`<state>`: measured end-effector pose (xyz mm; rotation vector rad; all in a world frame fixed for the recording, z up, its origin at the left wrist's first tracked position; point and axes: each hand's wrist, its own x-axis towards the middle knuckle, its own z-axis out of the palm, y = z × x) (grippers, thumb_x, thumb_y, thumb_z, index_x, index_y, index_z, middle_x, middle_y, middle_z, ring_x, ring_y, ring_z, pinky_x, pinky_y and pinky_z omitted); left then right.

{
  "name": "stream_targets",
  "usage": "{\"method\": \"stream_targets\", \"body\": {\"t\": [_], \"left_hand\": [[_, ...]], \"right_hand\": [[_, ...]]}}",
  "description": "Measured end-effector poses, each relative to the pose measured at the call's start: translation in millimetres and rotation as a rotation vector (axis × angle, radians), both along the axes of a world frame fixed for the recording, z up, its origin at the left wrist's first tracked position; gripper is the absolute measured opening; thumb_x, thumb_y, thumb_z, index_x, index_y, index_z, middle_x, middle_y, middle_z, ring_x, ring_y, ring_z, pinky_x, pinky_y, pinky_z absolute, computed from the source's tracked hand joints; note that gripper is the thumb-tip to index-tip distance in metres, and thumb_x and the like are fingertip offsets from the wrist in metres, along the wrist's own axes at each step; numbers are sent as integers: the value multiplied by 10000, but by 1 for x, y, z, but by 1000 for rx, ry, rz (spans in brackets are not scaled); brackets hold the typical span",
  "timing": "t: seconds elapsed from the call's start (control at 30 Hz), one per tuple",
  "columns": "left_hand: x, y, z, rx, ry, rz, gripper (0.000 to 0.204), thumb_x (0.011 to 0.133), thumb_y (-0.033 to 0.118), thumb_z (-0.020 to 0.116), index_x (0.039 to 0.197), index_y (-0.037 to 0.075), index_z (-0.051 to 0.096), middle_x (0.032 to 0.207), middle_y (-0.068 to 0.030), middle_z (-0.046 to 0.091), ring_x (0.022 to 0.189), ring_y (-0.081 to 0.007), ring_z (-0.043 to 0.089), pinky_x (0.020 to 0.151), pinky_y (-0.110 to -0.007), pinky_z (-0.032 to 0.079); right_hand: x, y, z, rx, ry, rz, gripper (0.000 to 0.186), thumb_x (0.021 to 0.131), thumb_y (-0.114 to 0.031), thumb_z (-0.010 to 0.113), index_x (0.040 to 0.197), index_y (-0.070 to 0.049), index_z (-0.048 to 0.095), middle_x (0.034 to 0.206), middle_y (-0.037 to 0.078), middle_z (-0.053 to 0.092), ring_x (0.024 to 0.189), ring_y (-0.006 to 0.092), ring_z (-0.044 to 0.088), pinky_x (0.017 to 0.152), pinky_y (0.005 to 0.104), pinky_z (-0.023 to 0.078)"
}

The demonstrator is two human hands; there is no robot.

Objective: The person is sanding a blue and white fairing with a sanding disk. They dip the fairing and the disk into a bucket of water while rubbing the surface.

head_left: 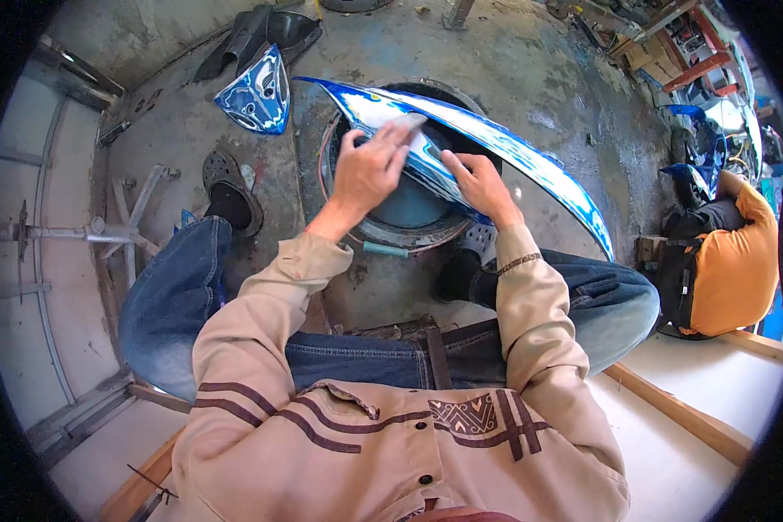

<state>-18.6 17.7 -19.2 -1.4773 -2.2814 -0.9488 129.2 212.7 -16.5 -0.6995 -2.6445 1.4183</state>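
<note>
A long, curved blue-and-white motorcycle body panel [522,157] lies slantwise above a round black tub [357,222], its narrow end at the upper left. On the panel's pale upper face rests my left hand [372,165], fingers together and pressing on a small grey sheet [413,120] that is mostly hidden. My right hand [483,184] grips the panel's inner edge, thumb on top, with the other fingers partly out of sight. Greyish water [409,209] shows in the tub below.
Left of the tub lies a smaller blue-and-white panel [257,94], beside black plastic parts [252,39]. A light-green stick-like piece [385,250] sits at the tub's near rim. A metal stand [130,222] is at left. At right crouches a person in an orange top [739,261].
</note>
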Motion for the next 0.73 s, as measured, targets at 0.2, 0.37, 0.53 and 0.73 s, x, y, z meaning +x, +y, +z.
{"method": "stream_targets", "body": {"t": [0.2,0.37,0.53,0.73], "left_hand": [[-5,-1,-15,-1,-16,60,374,1044,211,629,1340,4,728,1396,-169,720,1339,-302,650,1036,-495,438],[34,6,-19,-11,31,-75,385,1026,183,657,1355,-8,711,1433,-182,698,1417,-336,593,1079,-483,432],[35,6,-15,-4,29,-144,352,1027,196,667,1317,11,738,1418,-127,722,1398,-294,623,1077,-497,423],[8,2,-15,-4,2,-95,355,1023,214,694,1342,66,742,1396,-82,740,1388,-213,637,1086,-482,413]], "right_hand": [[-1,-3,1,-29,22,-2,629,1080,-555,604,1085,52,768,844,243,742,777,252,661,796,440,528],[-1,2,-1,-1,0,11,590,1085,-517,609,1092,52,767,826,270,717,749,269,662,767,444,524],[-1,1,-6,-22,88,9,579,1088,-498,609,1054,62,755,821,286,701,730,287,655,751,451,517],[-2,-2,2,-6,10,7,578,1089,-512,601,1100,44,761,853,313,702,734,339,626,782,457,521]]}}
